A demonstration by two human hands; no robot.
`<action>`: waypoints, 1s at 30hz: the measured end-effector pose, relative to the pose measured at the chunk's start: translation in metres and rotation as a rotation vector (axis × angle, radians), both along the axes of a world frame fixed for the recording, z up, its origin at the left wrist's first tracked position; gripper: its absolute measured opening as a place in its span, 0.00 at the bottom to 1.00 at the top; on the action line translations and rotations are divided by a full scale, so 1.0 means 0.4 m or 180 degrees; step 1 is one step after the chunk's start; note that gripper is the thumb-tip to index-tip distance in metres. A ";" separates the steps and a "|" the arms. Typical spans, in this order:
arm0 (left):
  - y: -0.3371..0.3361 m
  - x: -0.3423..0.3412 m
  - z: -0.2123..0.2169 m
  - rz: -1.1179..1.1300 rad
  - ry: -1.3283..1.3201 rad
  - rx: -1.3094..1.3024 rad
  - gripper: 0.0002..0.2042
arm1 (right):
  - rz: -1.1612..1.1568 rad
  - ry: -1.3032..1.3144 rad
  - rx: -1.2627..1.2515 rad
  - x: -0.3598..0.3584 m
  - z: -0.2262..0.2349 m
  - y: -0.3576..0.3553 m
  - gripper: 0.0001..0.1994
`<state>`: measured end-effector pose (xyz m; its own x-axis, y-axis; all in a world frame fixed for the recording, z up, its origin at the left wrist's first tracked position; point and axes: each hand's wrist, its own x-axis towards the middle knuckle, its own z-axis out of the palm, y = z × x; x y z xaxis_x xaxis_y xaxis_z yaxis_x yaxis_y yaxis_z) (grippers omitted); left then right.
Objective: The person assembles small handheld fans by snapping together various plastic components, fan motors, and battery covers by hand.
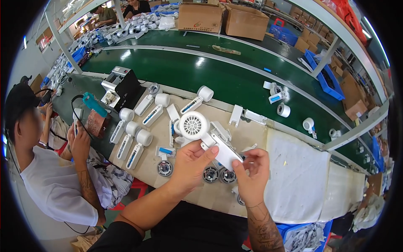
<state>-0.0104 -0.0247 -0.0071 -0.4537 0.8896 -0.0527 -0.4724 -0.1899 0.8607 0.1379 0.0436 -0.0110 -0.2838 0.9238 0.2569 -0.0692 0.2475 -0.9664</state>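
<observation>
Held in both hands at frame centre: one white plastic handheld fan with round grilled head and flat rectangular handle. Left hand grip closed around the neck below the head; right hand grip pinching the handle's lower end. Step judged: inspection or fitting of the handle. Left of centre on the beige counter: rows of matching white fans. Below the hands: small round dark motor parts.

factory assembly line | green conveyor belt | cardboard boxes | white fan parts
</observation>
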 end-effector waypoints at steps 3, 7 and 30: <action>-0.003 -0.004 -0.013 -0.0225 -0.0403 0.0035 0.12 | 0.1308 0.0235 -0.1344 0.024 -0.027 0.010 0.13; 0.017 -0.014 -0.055 -0.0362 -0.0140 -0.0163 0.13 | 0.0461 -0.0109 -0.1168 -0.006 -0.080 -0.036 0.18; 0.000 -0.059 -0.075 -0.0206 -0.0330 -0.0021 0.16 | 0.1267 -0.0895 -0.0157 0.021 -0.046 0.006 0.15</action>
<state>-0.0338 -0.0247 -0.0373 -0.3871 0.9164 -0.1022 -0.5700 -0.1507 0.8077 0.1463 0.0458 -0.0292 -0.6695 0.7387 0.0782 0.1162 0.2082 -0.9712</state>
